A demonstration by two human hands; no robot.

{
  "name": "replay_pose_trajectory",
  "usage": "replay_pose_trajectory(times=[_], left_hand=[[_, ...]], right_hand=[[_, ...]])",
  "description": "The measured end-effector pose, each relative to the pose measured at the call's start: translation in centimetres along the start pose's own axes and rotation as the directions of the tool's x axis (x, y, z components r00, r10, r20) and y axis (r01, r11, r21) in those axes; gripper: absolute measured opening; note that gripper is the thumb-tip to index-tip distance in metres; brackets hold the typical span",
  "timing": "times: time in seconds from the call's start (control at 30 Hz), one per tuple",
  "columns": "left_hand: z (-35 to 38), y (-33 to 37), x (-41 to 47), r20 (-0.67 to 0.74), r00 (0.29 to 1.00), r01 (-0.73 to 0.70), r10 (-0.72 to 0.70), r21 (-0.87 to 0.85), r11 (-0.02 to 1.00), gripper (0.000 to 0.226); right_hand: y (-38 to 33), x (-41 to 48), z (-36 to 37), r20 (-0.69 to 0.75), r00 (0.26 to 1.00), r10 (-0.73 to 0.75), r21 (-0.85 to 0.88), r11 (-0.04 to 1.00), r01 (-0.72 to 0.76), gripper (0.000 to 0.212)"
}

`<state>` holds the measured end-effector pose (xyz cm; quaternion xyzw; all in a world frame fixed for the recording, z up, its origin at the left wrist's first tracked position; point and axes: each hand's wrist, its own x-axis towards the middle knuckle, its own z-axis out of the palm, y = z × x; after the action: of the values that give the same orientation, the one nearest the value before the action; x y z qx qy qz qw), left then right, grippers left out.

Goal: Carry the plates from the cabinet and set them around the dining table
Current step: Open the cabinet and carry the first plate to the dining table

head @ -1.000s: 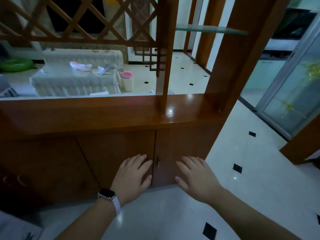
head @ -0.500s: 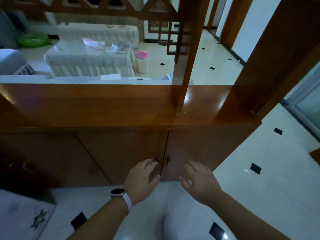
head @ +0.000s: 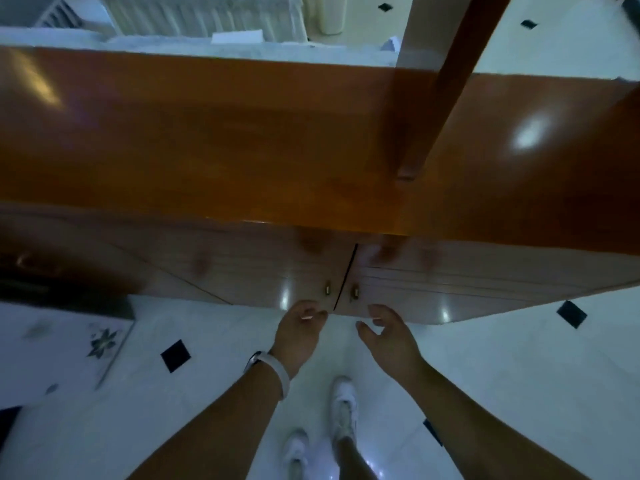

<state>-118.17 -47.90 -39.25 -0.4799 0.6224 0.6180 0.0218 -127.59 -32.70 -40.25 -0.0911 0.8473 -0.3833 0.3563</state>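
Observation:
A low wooden cabinet (head: 242, 140) with a glossy top fills the upper half of the head view. Its two doors, left door (head: 270, 271) and right door (head: 450, 282), are closed, each with a small brass knob beside the centre seam (head: 343, 282). My left hand (head: 298, 330), with a white watch band on the wrist, reaches to just below the left knob (head: 327, 289), fingers curled and empty. My right hand (head: 388, 334) hovers just below the right knob (head: 355, 292), fingers apart, holding nothing. No plates are visible.
A wooden post (head: 440, 84) rises from the cabinet top. White floor tiles with black diamond insets (head: 175, 355) lie below. My white shoes (head: 343, 407) stand close to the cabinet. A patterned white cloth (head: 62, 348) lies at the left.
My head has tipped down and moved closer, so the cabinet top fills the view. Both hands have risen to just under the door knobs, fingers more curled.

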Motion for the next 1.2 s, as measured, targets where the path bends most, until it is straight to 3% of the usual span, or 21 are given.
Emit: replay_pose_trajectory(times=[0.13,0.33,0.43,0.53,0.9,1.2], left_hand=[[1.5,-1.5,3.4,-0.055,0.994,0.093,-0.097,-0.056,0.994,0.019],[3.6,-3.0,7.5,-0.072,0.992,0.104,-0.107,-0.043,0.994,0.021],[4.6,-3.7,9.0,-0.048,0.997,0.065,-0.063,0.041,0.997,0.023],[5.2,-4.3,9.6,-0.068,0.998,0.013,-0.008,0.075,0.997,0.002],[5.7,-5.7,9.0,-0.1,0.989,-0.094,0.106,0.126,0.988,0.005],[4.4,-9.1,5.6,-0.041,0.989,-0.137,0.146,0.17,0.976,0.011]], right_hand=[[1.4,4.0,1.4,0.008,0.999,0.041,0.005,0.999,-0.041,0.046],[3.6,8.3,3.4,0.036,0.996,0.076,0.031,0.997,-0.078,0.042],[4.3,9.6,4.0,0.059,0.996,0.065,0.019,0.998,-0.066,0.038],[4.9,10.1,4.3,0.028,0.998,0.056,0.01,0.998,-0.056,0.033],[5.5,8.9,4.8,-0.022,1.0,0.016,0.083,0.996,-0.015,0.008],[8.0,4.6,5.4,0.007,1.0,0.011,0.052,0.999,-0.012,0.01]])
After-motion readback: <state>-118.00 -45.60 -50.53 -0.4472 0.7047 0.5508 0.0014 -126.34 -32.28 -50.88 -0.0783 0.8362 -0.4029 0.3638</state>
